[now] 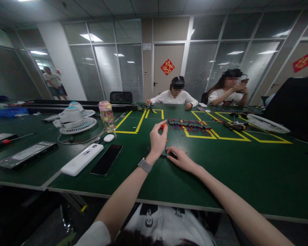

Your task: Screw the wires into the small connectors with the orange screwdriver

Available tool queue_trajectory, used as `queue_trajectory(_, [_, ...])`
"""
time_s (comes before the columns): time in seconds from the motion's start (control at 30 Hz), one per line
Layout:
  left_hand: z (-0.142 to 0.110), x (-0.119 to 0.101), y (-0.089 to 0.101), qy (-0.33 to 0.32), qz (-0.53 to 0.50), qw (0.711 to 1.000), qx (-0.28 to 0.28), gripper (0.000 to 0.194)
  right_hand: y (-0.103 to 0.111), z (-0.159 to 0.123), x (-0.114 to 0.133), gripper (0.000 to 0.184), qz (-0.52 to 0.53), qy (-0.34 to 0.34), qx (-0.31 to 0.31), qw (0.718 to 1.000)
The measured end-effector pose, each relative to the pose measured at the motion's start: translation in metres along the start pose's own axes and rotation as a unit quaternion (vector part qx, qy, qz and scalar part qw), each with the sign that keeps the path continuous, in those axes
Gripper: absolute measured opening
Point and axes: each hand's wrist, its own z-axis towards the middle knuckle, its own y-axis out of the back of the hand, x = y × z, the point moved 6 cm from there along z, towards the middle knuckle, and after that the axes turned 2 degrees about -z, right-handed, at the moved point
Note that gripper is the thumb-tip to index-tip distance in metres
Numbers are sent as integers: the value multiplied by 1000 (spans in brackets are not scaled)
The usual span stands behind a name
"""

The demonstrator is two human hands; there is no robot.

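My left hand (157,140) is raised above the green table (220,171), fingers wrapped round a small orange-handled tool (163,126) that stands upright over a little part. My right hand (179,158) lies low on the table just right of it, fingers pressed down on a small dark part with coloured wires (166,154). A grey watch (144,165) sits on my left wrist. Farther back lies a pile of red, blue and green wires (190,125) inside yellow tape lines.
To my left lie a black phone (107,159), a white power bank (82,159), a white mouse-like object (108,137), a clear bottle (107,116) and white desk fans (75,119). Two people sit across the table. Another fan (268,123) lies at right.
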Motion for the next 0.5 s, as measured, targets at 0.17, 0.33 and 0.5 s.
queue_trajectory(0.17, [0, -3, 2, -10, 41, 999, -17, 20, 0, 0, 0, 7, 4, 4, -4, 1000])
queue_trajectory(0.33, [0, -2, -4, -10, -14, 1000, 21, 27, -1, 0, -2, 8, 3, 5, 0, 1000])
queue_trajectory(0.5, [-2, -7, 3, -23, 64, 997, -21, 17, -1, 0, -1, 8, 7, 4, 2, 1000])
